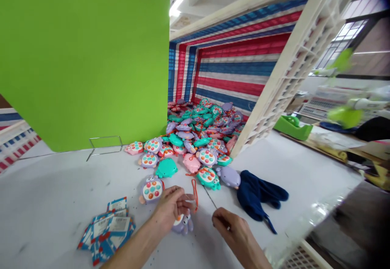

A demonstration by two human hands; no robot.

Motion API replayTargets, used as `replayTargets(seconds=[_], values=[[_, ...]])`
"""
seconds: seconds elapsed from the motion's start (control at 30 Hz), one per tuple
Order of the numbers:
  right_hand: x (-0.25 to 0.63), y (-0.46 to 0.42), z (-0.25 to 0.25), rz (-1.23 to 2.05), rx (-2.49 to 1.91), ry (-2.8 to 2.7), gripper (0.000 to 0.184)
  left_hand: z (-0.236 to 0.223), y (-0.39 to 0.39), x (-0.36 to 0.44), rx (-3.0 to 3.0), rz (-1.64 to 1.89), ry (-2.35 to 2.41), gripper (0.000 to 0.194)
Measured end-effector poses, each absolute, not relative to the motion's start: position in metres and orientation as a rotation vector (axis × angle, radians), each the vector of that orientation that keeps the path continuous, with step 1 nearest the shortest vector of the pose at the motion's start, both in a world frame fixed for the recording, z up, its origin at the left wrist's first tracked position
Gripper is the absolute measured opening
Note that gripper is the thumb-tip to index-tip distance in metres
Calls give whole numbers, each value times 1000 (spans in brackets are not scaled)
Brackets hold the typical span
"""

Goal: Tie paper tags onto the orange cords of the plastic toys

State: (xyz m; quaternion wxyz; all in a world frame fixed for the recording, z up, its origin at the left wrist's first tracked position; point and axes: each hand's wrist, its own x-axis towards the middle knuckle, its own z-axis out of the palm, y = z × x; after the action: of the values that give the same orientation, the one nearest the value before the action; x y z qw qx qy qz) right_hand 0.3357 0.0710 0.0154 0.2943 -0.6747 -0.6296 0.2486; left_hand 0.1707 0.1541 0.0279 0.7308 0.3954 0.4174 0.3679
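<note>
My left hand (170, 205) is closed around a purple turtle-shaped toy (183, 223) low on the white table (61, 188), and its fingertips pinch the toy's orange cord (194, 194), which loops upward. My right hand (229, 225) sits just to the right, fingers pinched together on something too small to make out. Another purple toy with coloured buttons (151, 190) lies just left of my left hand. A big heap of teal, pink and purple toys (198, 139) spreads out behind.
A stack of blue-and-white printed cards (106, 228) lies at the lower left. A dark blue cloth (257, 194) rests right of the hands. A green board (82, 62) on a wire stand rises behind; a tilted cream crate (283, 78) spills the toys. A green tape dispenser (291, 126) stands far right.
</note>
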Motion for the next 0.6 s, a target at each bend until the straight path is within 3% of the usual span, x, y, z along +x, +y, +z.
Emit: replayTargets(seconds=[0.37,0.6], values=[[332,75,26,587,-1667,-1293,25,40,139,179,1034,751,901,21],[304,86,16,1225,-1011,-584,20,48,128,183,1221,678,919,16]])
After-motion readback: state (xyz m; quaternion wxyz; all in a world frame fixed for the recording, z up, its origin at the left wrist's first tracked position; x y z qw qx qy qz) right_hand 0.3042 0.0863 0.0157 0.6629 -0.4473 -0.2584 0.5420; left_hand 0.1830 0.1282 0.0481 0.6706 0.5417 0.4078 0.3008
